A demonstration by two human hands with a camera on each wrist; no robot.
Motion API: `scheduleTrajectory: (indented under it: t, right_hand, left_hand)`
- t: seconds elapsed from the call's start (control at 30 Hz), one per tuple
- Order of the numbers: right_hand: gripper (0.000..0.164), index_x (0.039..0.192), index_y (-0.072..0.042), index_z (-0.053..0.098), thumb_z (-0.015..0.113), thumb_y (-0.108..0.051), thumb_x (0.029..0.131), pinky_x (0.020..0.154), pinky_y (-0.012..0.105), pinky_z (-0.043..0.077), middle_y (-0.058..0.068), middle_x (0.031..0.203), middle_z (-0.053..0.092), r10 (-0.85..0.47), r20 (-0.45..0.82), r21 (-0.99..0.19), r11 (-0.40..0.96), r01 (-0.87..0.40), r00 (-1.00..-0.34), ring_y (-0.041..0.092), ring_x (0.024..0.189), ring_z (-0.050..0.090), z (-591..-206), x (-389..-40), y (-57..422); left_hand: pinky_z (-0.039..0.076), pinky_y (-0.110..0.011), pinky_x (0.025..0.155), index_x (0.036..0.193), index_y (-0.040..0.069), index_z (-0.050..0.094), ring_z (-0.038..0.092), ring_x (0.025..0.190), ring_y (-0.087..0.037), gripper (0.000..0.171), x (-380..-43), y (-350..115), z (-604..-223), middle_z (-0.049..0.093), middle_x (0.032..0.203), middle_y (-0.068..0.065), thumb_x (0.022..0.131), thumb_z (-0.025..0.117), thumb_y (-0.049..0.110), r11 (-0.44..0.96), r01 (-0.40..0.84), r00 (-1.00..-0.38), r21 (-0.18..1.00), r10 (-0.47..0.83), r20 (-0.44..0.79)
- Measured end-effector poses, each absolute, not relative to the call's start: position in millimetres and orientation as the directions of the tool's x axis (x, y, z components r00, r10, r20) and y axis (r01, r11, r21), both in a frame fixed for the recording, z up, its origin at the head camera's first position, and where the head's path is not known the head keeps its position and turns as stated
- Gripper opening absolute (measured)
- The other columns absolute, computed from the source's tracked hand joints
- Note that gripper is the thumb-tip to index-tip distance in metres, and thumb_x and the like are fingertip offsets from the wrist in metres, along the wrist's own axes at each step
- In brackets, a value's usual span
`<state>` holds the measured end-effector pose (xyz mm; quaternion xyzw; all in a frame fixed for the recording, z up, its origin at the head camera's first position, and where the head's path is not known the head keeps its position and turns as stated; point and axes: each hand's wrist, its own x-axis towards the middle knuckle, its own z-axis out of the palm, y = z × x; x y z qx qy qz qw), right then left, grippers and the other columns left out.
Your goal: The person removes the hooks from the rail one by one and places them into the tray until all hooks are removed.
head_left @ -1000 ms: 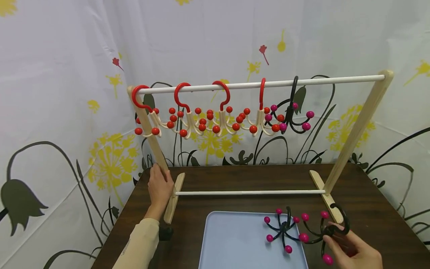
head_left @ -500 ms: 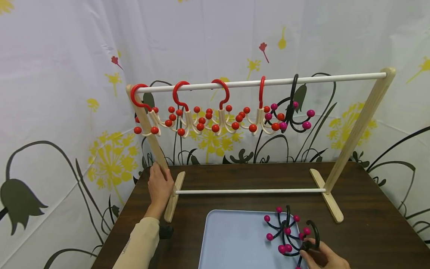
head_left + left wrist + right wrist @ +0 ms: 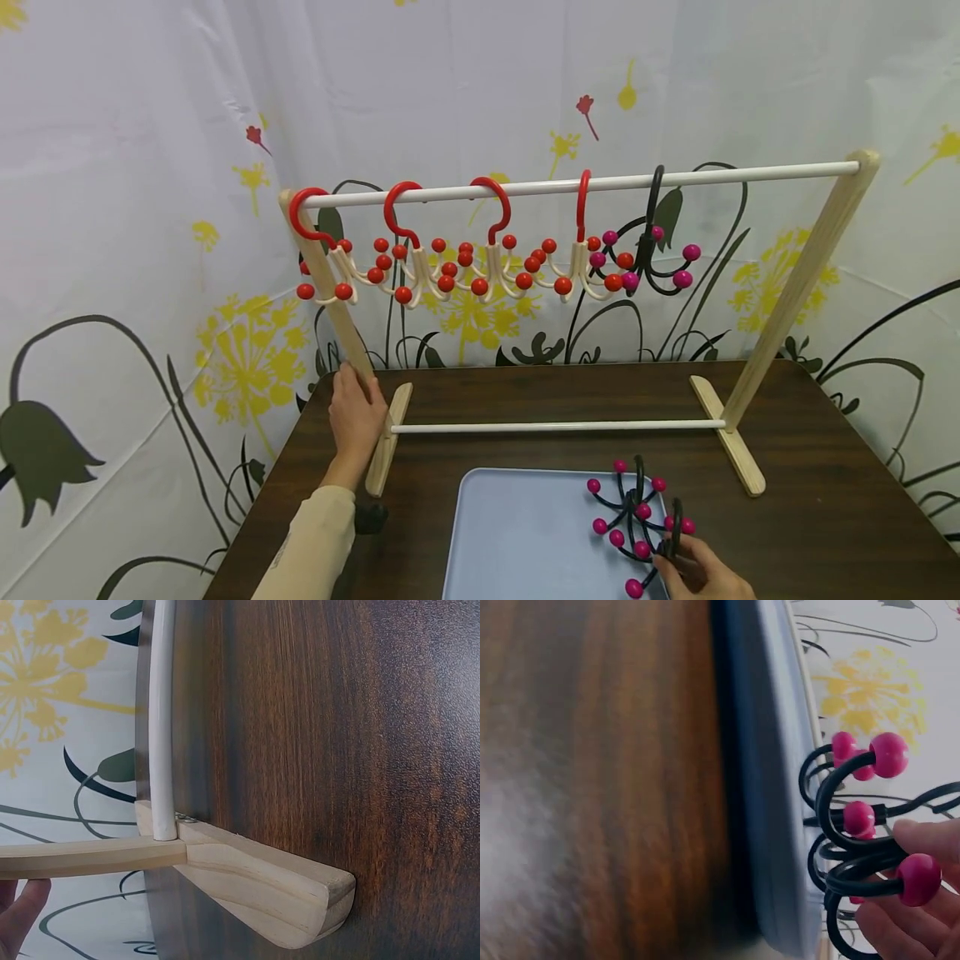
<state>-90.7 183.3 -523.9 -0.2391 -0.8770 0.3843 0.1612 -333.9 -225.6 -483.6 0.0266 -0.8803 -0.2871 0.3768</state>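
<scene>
My left hand grips the left wooden upright of a hanging rack, low down near its foot. In the left wrist view, fingertips show against the edge of that upright. My right hand pinches a black hanger by its centre, below the hook; its curved arms end in pink balls. That hanger is over the right edge of a pale blue tray. A second black hanger with pink balls lies in the tray, and the two overlap in the head view.
From the rack's white top rail hang several cream hangers with red hooks and one black hanger. A white lower rail joins the wooden feet. The dark wooden table ends before a flowered curtain.
My right hand has carried the black hanger leftward and slightly down, from beside the tray to over its right edge, against the other one in view. My left hand has stayed on the upright.
</scene>
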Motion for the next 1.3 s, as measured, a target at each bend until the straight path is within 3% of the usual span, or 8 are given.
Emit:
scheduleTrajectory:
  t: [0.13,0.37,0.47,0.57,0.73,0.9,1.07,1.3]
  right_hand:
    - [0.033,0.105,0.000,0.069,0.079,-0.007,0.074,0.055,0.037,0.053,0.022,0.086,0.070,0.545,0.131,-0.714,0.631,0.303,-0.828,0.028,0.063,0.068,-526.3,-90.7,178.7]
    - [0.046,0.126,-0.002,0.060,0.073,-0.018,0.084,0.069,0.044,0.053,0.024,0.111,0.064,0.415,-0.123,-0.604,0.689,0.399,-0.902,0.024,0.076,0.061,-526.1,-89.5,182.1]
    - [0.048,0.126,-0.003,0.060,0.074,-0.019,0.083,0.072,0.047,0.052,0.026,0.112,0.063,0.428,-0.125,-0.596,0.688,0.413,-0.895,0.025,0.076,0.060,-523.9,-89.1,179.6]
    - [0.046,0.124,-0.004,0.063,0.075,-0.016,0.081,0.070,0.047,0.052,0.025,0.109,0.065,0.468,-0.050,-0.599,0.693,0.402,-0.882,0.026,0.074,0.062,-523.3,-88.6,174.9]
    - [0.047,0.125,-0.004,0.062,0.075,-0.016,0.081,0.064,0.041,0.052,0.024,0.106,0.066,0.442,-0.058,-0.589,0.709,0.388,-0.895,0.024,0.070,0.062,-525.4,-88.6,177.3]
    - [0.052,0.130,-0.004,0.058,0.073,-0.020,0.084,0.067,0.043,0.052,0.025,0.110,0.065,0.392,-0.147,-0.586,0.705,0.399,-0.908,0.023,0.072,0.062,-527.5,-90.2,183.7]
    - [0.066,0.137,-0.004,0.049,0.071,-0.037,0.084,0.058,0.032,0.050,0.028,0.118,0.060,0.331,-0.268,-0.576,0.698,0.426,-0.905,0.016,0.073,0.058,-525.4,-85.6,192.7]
    - [0.071,0.139,-0.004,0.047,0.071,-0.041,0.083,0.056,0.029,0.052,0.023,0.117,0.063,0.240,-0.283,-0.663,0.651,0.370,-0.929,0.018,0.076,0.066,-510.6,-72.7,207.1]
  left_hand:
    - [0.042,-0.059,0.062,0.115,-0.003,0.045,0.055,0.073,-0.047,0.034,-333.6,-225.1,-482.5,0.048,0.090,-0.021,0.089,0.059,0.014,0.832,0.172,-0.719,0.527,-0.260,0.644]
    - [0.042,-0.058,0.062,0.113,-0.002,0.045,0.055,0.073,-0.046,0.032,-332.8,-225.4,-483.0,0.048,0.089,-0.020,0.089,0.060,0.014,0.832,0.165,-0.721,0.530,-0.265,0.640]
    - [0.042,-0.058,0.062,0.113,-0.002,0.046,0.055,0.073,-0.046,0.032,-332.5,-225.2,-482.5,0.048,0.089,-0.020,0.089,0.060,0.014,0.831,0.166,-0.720,0.530,-0.265,0.641]
    - [0.042,-0.058,0.062,0.114,-0.003,0.045,0.055,0.073,-0.046,0.033,-332.1,-225.1,-482.2,0.048,0.089,-0.020,0.089,0.060,0.014,0.831,0.168,-0.719,0.531,-0.265,0.642]
    - [0.042,-0.059,0.061,0.115,-0.003,0.045,0.055,0.073,-0.047,0.034,-331.3,-226.6,-484.5,0.048,0.090,-0.020,0.089,0.059,0.014,0.831,0.168,-0.720,0.531,-0.265,0.641]
    - [0.041,-0.059,0.060,0.112,-0.003,0.045,0.055,0.070,-0.048,0.031,-330.5,-226.9,-484.0,0.047,0.089,-0.020,0.089,0.059,0.013,0.835,0.167,-0.711,0.524,-0.267,0.651]
    - [0.041,-0.059,0.060,0.111,-0.003,0.046,0.055,0.070,-0.048,0.030,-331.3,-225.7,-481.5,0.047,0.088,-0.020,0.089,0.059,0.013,0.834,0.179,-0.709,0.522,-0.258,0.657]
    - [0.042,-0.059,0.060,0.110,-0.002,0.046,0.054,0.070,-0.049,0.030,-331.5,-225.3,-480.7,0.047,0.088,-0.020,0.088,0.060,0.013,0.835,0.177,-0.709,0.521,-0.259,0.656]
